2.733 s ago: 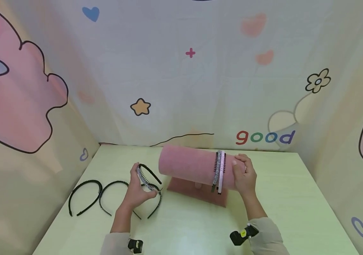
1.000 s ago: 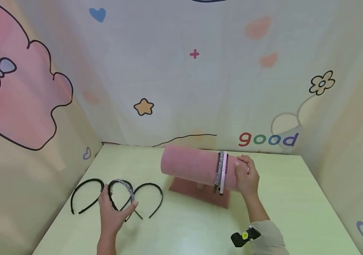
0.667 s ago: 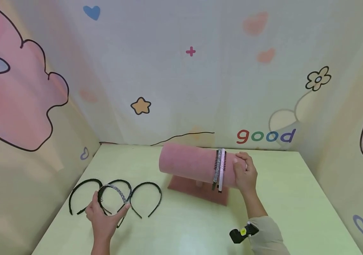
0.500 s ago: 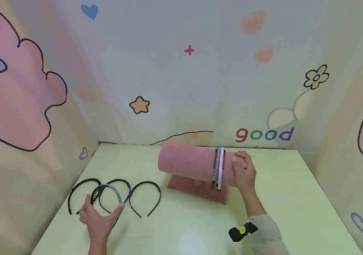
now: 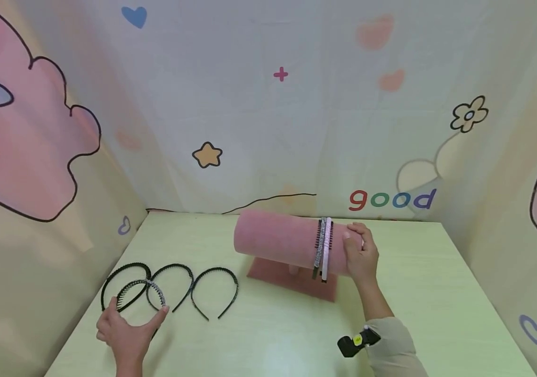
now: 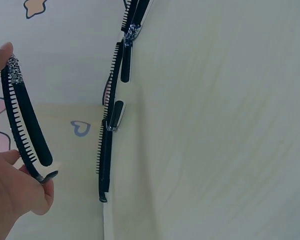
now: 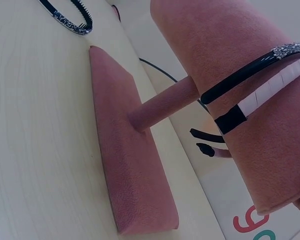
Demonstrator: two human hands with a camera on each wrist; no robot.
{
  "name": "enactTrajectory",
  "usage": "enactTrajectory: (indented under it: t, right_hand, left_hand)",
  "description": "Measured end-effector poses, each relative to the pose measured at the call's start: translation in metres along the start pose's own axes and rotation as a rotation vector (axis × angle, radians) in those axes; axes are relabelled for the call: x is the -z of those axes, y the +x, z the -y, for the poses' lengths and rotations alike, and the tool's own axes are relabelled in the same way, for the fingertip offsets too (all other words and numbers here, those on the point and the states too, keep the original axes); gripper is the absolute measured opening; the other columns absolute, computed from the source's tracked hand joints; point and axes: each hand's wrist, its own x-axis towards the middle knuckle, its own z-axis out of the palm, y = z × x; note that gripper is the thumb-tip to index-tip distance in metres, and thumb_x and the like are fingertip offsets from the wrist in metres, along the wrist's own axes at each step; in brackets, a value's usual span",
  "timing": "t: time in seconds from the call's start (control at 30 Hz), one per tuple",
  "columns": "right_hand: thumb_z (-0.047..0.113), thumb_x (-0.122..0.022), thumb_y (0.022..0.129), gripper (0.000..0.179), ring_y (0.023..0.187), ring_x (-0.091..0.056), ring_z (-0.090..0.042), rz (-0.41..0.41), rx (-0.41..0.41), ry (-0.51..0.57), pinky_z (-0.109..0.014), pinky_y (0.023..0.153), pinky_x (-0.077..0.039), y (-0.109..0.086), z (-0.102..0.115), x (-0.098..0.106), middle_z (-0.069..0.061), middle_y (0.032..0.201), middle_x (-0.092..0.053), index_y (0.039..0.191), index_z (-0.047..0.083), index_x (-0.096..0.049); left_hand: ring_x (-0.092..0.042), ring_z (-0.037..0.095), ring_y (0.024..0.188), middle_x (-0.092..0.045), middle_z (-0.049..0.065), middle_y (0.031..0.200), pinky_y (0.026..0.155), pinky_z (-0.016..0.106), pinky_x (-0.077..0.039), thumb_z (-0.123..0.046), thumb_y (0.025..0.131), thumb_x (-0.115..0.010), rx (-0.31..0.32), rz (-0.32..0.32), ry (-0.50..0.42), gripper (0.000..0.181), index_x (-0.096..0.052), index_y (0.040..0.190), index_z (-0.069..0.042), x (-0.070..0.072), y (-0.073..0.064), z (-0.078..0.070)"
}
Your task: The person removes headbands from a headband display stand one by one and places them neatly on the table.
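Observation:
My left hand (image 5: 127, 332) holds a black toothed headband with a silver glitter top (image 5: 157, 291) between thumb and fingers, at the table's left front. In the left wrist view, this headband (image 6: 15, 75) hangs at the left edge, spanned by the hand (image 6: 20, 185). My right hand (image 5: 364, 259) grips the right end of a pink velvety roll (image 5: 273, 235) on a stand with a flat pink base (image 7: 135, 185). Near that hand, a silver glitter headband (image 5: 320, 248) and a pale lilac one (image 7: 275, 86) sit side by side around the roll.
Three dark headbands lie in a row on the pale table (image 5: 268, 335): the left one (image 5: 129, 265), overlapped by the held headband in the head view, a middle one (image 5: 174, 266) and a right one (image 5: 216, 270). Printed cloth walls (image 5: 249, 104) stand behind and at both sides.
My left hand has carried the glitter headband from beside the roll leftward and nearer the table's front, past the row of headbands. The right hand stays on the roll.

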Motion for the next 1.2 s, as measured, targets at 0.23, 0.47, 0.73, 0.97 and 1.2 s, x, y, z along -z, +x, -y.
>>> enactTrajectory:
  t: [0.23,0.47,0.73,0.97,1.2]
  right_hand:
    - [0.019,-0.056,0.091,0.026,0.123,-0.041,-0.022,-0.012,0.013,-0.003,-0.044,0.099,-0.034,0.002,0.003,-0.003,-0.007,0.13,-0.05,0.112,0.005,-0.058]
    - [0.017,-0.056,0.09,0.025,0.123,-0.041,-0.022,-0.012,0.019,0.0,-0.044,0.099,-0.034,0.003,0.004,-0.002,-0.009,0.129,-0.051,0.112,0.005,-0.058]
    - [0.017,-0.057,0.091,0.025,0.124,-0.04,-0.02,-0.004,0.017,0.011,-0.042,0.101,-0.032,0.002,0.001,-0.002,-0.008,0.13,-0.05,0.112,0.005,-0.057]
    - [0.018,-0.055,0.093,0.025,0.121,-0.042,-0.021,0.006,-0.008,-0.007,-0.041,0.095,-0.037,-0.001,0.008,0.0,-0.008,0.131,-0.049,0.113,0.004,-0.056]
    - [0.018,-0.055,0.093,0.027,0.122,-0.041,-0.022,0.015,-0.018,-0.009,-0.042,0.094,-0.038,0.002,-0.001,0.0,-0.008,0.133,-0.048,0.116,0.004,-0.056]
  left_hand:
    - [-0.008,0.04,0.118,-0.018,0.02,0.137,0.092,0.063,-0.012,-0.043,0.052,-0.09,0.005,-0.031,0.056,0.126,-0.016,0.149,-0.009,0.008,0.009,0.007]
    - [-0.008,0.043,0.118,-0.017,0.018,0.14,0.091,0.064,-0.012,-0.043,0.05,-0.09,0.053,-0.026,0.108,0.127,-0.016,0.148,-0.009,0.015,0.015,0.017]
    - [-0.008,0.047,0.118,-0.015,0.021,0.141,0.089,0.066,-0.01,-0.046,0.049,-0.089,0.101,-0.01,0.199,0.129,-0.015,0.148,-0.009,0.029,0.023,0.034]
    - [-0.006,0.049,0.12,-0.01,0.022,0.142,0.09,0.067,-0.009,-0.052,0.051,-0.086,0.192,0.03,0.255,0.133,-0.008,0.149,-0.009,0.038,0.031,0.043]
    - [-0.004,0.051,0.121,-0.008,0.026,0.143,0.092,0.068,-0.007,-0.049,0.052,-0.087,0.227,0.062,0.289,0.134,-0.005,0.149,-0.008,0.047,0.037,0.056]
